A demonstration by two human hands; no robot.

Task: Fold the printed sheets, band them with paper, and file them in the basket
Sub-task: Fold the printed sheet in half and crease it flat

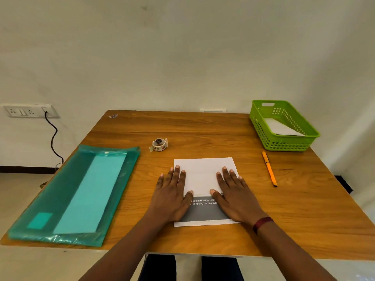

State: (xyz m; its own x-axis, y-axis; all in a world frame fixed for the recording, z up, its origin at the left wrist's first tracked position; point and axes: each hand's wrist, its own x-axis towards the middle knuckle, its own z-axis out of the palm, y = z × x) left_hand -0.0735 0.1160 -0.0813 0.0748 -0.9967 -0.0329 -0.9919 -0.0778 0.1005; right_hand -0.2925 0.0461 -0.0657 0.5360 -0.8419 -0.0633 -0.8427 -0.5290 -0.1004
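A printed sheet [203,175] lies flat near the front edge of the wooden table [203,128], its far part folded toward me so a white flap covers most of a grey printed block. My left hand [172,193] presses flat on the sheet's left side, fingers straight. On the right side my right hand [235,193] presses down the same way. Both thumbs touch the flap's near edge. A green plastic basket [261,130] stands at the far right corner with a white folded paper [282,128] inside.
A teal plastic folder [67,195] holding teal paper lies along the table's left side. A small roll of patterned tape [160,144] sits behind the sheet. An orange pen [269,169] lies right of the sheet. A wall socket with a black cable is at the left.
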